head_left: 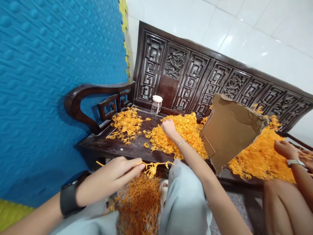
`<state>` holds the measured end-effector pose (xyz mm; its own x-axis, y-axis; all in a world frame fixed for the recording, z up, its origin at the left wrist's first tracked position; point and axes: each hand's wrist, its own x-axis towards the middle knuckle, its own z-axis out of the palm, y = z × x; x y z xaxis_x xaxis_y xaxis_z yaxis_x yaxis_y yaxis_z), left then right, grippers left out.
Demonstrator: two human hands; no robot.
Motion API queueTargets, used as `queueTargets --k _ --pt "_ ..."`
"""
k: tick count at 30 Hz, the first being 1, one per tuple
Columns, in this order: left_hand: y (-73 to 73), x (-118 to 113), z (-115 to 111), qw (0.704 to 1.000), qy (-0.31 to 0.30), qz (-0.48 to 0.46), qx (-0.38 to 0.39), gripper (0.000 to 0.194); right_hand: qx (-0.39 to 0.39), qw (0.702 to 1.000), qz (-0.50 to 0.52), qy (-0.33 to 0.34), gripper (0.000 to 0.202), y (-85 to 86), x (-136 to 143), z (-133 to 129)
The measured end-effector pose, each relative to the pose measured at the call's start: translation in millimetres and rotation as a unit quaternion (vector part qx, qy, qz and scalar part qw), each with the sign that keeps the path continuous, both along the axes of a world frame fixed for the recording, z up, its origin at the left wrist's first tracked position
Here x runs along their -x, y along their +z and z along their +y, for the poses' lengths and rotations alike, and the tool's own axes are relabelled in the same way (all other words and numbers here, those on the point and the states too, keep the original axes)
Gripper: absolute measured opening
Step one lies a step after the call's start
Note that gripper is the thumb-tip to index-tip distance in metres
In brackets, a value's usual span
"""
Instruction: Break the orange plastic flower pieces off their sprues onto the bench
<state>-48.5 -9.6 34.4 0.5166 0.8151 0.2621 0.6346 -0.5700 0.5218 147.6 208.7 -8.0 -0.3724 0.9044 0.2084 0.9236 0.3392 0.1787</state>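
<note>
Over my lap, my left hand (122, 174) pinches a thin orange plastic sprig (152, 170) between thumb and fingers. The sprig runs sideways, with a small cluster hanging near its middle and a thin end poking out left of the hand. My right hand (168, 127) is closed at the left part of a large heap of orange plastic flower-like pieces (187, 125). What its fingers hold, if anything, is hidden. A smaller pile of orange branched sprigs (127, 122) lies to the left on the dark wooden bench (110, 143).
A lidded clear jug (156, 105) stands near the carved backrest (168, 85). An upright cardboard sheet (234, 127) separates my heap from another orange heap (261, 156), where another person's hand (286, 149) works. Orange stem scraps (139, 205) lie between my legs.
</note>
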Motion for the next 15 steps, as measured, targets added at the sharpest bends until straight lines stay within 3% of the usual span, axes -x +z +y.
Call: queueTargets --k 4,7,9,11,13,15 --pt "-0.6 4 1 0.998 -0.007 0.003 0.068 0.037 -0.009 0.997 0.069 -0.037 0.027 15.5 -5 7" --pt "0.0 10 5 0.988 0.017 -0.099 0.120 0.037 -0.015 0.989 0.144 -0.027 0.036 32.1 1 -3" --pt "-1.6 14 9 0.961 0.056 -0.205 0.176 0.038 0.004 0.981 0.195 0.006 0.045 40.0 8 -19" --pt "-4.6 17 13 0.916 0.105 -0.308 0.235 0.038 0.045 0.970 0.234 0.054 0.048 43.7 16 -41" --pt "-7.6 18 16 0.878 0.135 -0.368 0.275 0.038 0.136 0.935 0.298 0.133 0.038 43.9 20 -68" --pt "-9.2 17 18 0.878 0.142 -0.366 0.274 0.038 0.304 0.826 0.407 0.244 0.020 42.7 22 -96"
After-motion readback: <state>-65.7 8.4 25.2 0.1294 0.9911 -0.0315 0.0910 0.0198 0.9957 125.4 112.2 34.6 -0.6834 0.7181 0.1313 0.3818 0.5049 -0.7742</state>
